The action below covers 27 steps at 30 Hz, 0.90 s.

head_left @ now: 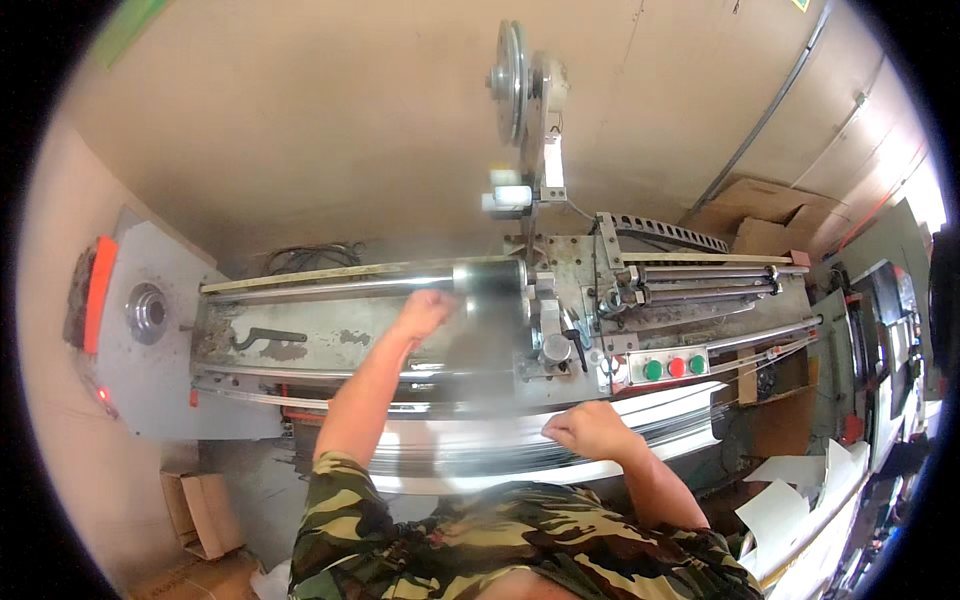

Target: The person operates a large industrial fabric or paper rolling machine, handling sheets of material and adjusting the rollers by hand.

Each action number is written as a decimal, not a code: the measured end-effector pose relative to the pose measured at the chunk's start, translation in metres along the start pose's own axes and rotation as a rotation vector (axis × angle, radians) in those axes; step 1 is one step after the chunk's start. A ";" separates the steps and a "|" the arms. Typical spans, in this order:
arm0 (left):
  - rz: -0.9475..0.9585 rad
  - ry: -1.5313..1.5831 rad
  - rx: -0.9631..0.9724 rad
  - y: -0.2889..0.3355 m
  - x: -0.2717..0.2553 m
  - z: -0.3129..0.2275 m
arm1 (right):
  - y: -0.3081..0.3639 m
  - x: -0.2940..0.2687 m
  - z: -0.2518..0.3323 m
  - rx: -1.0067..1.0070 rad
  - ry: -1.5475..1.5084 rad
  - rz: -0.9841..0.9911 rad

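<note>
My left hand [428, 310] reaches over the machine bed with its fingers curled. It is right beside the pale end of a dark cylinder [492, 285] on the long metal shaft [340, 288]. Whether it touches the cylinder, or holds anything small, is lost in a hazy patch of the picture. Closer to my body, my right hand [590, 432] hovers with fingers closed and thumb pressed against them, above a long white trough [405, 484] of thin, dark, rod-like pieces [480, 455]. What it pinches, if anything, cannot be made out.
Right of centre sits a control box with green [653, 370] and red [677, 367] buttons. A hook wrench [270, 337] lies on the bed. Behind rises a post with a metal reel [512, 85]. A grey end plate [165, 370] stands left, cardboard [205, 515] below it.
</note>
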State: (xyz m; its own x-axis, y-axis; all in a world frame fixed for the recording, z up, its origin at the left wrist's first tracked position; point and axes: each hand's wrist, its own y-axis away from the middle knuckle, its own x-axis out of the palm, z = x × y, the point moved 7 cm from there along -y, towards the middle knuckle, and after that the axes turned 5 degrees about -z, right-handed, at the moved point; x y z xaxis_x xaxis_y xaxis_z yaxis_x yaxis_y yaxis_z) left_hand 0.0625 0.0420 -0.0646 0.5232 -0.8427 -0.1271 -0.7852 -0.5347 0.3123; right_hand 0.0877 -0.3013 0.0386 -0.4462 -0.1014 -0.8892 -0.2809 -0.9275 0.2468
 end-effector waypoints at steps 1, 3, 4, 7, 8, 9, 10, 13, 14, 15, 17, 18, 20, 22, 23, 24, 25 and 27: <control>0.015 -0.068 -0.020 0.004 -0.002 -0.016 | 0.002 -0.010 -0.003 -0.034 -0.105 -0.145; 0.032 -0.084 -0.035 0.014 0.004 -0.046 | 0.005 -0.026 -0.010 -0.039 -0.149 -0.221; 0.034 -0.093 -0.040 0.016 0.007 -0.062 | 0.004 -0.038 -0.013 -0.048 -0.170 -0.261; 0.001 -0.165 -0.035 0.010 0.026 -0.085 | -0.001 -0.062 -0.040 0.020 -0.139 -0.275; 0.027 -0.183 -0.013 0.009 0.038 -0.092 | -0.005 -0.069 -0.052 0.039 -0.136 -0.276; 0.000 -0.201 -0.017 0.009 0.052 -0.098 | -0.009 -0.082 -0.056 0.011 -0.102 -0.307; -0.024 -0.225 -0.019 0.010 0.070 -0.110 | -0.017 -0.095 -0.060 -0.014 -0.071 -0.344; -0.084 -0.257 -0.013 0.004 0.093 -0.128 | -0.051 -0.112 -0.085 0.089 -0.127 -0.314; -0.109 -0.261 -0.014 0.000 0.095 -0.129 | -0.064 -0.113 -0.090 0.159 -0.116 -0.252; -0.042 -0.280 -0.026 -0.006 0.089 -0.123 | -0.074 -0.120 -0.089 0.134 -0.115 -0.288; 0.030 -0.164 -0.168 0.001 0.077 -0.123 | -0.091 -0.123 -0.095 0.093 -0.100 -0.359; 0.065 -0.108 -0.242 0.005 0.073 -0.122 | -0.101 -0.118 -0.103 0.069 -0.081 -0.393; 0.109 -0.160 -0.269 0.009 0.066 -0.124 | -0.117 -0.114 -0.102 0.034 -0.085 -0.432; 0.106 -0.212 -0.259 0.015 0.063 -0.129 | -0.128 -0.111 -0.099 0.033 -0.129 -0.446; 0.121 -0.249 -0.259 0.016 0.062 -0.130 | -0.134 -0.110 -0.097 0.039 -0.141 -0.437; 0.138 -0.286 -0.260 0.016 0.062 -0.130 | -0.139 -0.109 -0.095 0.047 -0.153 -0.428; 0.157 -0.319 -0.261 0.016 0.063 -0.128 | -0.142 -0.108 -0.094 0.056 -0.161 -0.417; 0.153 -0.282 -0.228 0.018 0.065 -0.129 | -0.148 -0.104 -0.096 0.072 -0.162 -0.408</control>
State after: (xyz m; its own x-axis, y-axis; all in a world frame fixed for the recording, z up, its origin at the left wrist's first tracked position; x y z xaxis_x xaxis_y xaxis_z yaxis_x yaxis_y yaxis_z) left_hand 0.1246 -0.0142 0.0539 0.2699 -0.9127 -0.3067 -0.7367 -0.4008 0.5446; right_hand 0.2571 -0.1877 0.0578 -0.4123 0.3308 -0.8489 -0.5172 -0.8520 -0.0808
